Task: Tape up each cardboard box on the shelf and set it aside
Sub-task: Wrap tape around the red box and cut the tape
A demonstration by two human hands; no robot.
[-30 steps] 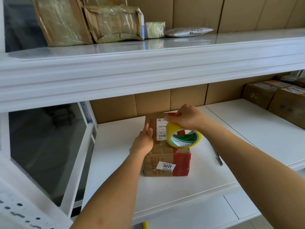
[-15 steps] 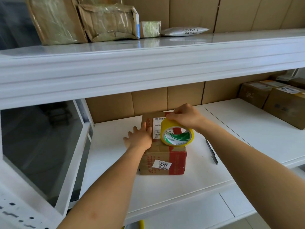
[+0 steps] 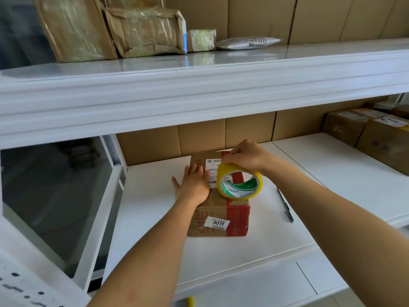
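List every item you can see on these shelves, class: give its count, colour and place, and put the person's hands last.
Cardboard box: one, brown with red print, middle shelf, centre.
Tape roll: one, yellow, on the box top.
Pen: one, dark, on the shelf right of the box.
Boxes: several, brown, middle shelf, far right.
Wrapped parcels: two, brown, top shelf, left.
Small packet: one, pale green, top shelf.
Mailer bag: one, grey, top shelf.
Left hand: flat on the box top.
Right hand: grips the tape roll.
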